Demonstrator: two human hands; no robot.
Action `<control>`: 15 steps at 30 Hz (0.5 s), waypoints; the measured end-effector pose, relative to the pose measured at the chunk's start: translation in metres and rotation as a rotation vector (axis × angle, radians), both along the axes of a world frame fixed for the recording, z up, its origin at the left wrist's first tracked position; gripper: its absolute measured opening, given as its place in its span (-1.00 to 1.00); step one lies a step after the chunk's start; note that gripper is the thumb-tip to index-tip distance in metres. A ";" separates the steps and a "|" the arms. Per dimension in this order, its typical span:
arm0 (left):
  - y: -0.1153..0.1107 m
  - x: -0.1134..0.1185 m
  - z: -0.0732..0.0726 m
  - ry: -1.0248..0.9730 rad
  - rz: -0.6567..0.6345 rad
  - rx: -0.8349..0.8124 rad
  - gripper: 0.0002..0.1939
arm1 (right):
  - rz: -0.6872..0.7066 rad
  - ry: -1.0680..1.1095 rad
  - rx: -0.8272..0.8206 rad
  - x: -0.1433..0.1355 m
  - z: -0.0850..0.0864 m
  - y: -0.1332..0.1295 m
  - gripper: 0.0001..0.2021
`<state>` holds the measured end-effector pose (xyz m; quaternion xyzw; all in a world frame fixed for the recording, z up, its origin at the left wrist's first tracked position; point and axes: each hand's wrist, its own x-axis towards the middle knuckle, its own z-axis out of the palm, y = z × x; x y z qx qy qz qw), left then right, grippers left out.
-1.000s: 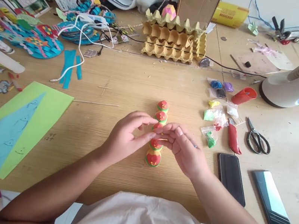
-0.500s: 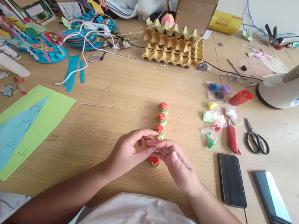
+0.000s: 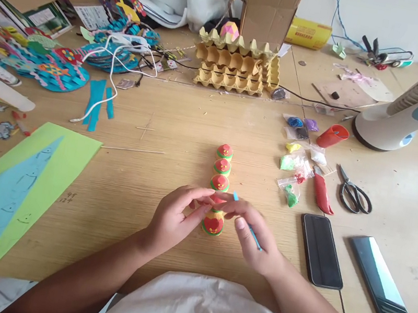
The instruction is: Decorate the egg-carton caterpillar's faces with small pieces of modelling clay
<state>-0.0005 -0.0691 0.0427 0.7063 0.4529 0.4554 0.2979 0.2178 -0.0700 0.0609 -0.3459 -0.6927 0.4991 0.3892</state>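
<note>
A row of several red domes point(image 3: 219, 182) with green rims and small yellow details runs down the middle of the table. Over its near end my left hand point(image 3: 178, 215) is closed, thumb and fingertips pinched together; what is between them is too small to make out. My right hand point(image 3: 267, 245) meets those fingertips from the other side, holding a thin blue stick-like tool point(image 3: 255, 239) across its palm. The tool's flat blue tip sticks out past the index finger. Both hands partly cover one dome, while the nearest dome point(image 3: 213, 225) shows below them.
To the right lie bags of coloured clay point(image 3: 290, 195), a red cutter point(image 3: 322, 193), scissors point(image 3: 354, 192), a red cup point(image 3: 332, 136) and a phone point(image 3: 321, 251). Green paper point(image 3: 59, 175) lies left. Egg cartons point(image 3: 229, 80) stand at the back, a fan point(image 3: 410, 114) at the back right.
My right hand's fingers have shifted, so more of the blue tool shows at both ends. The left hand stays pinched. The whole view has moved slightly.
</note>
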 end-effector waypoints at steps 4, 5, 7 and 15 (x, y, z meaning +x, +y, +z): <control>0.000 0.001 -0.003 0.008 -0.015 0.030 -0.58 | -0.258 -0.252 0.167 0.017 0.010 0.014 -0.76; 0.001 0.002 -0.003 0.012 -0.018 0.033 -0.58 | -0.317 -0.340 0.199 0.023 0.011 0.019 -0.77; 0.002 0.002 -0.004 0.028 -0.018 0.040 -0.60 | -0.470 -0.519 0.263 0.035 0.010 0.031 -0.79; 0.004 0.000 -0.006 0.025 -0.035 0.062 -0.64 | -0.775 -1.016 0.186 0.075 -0.017 0.070 -0.69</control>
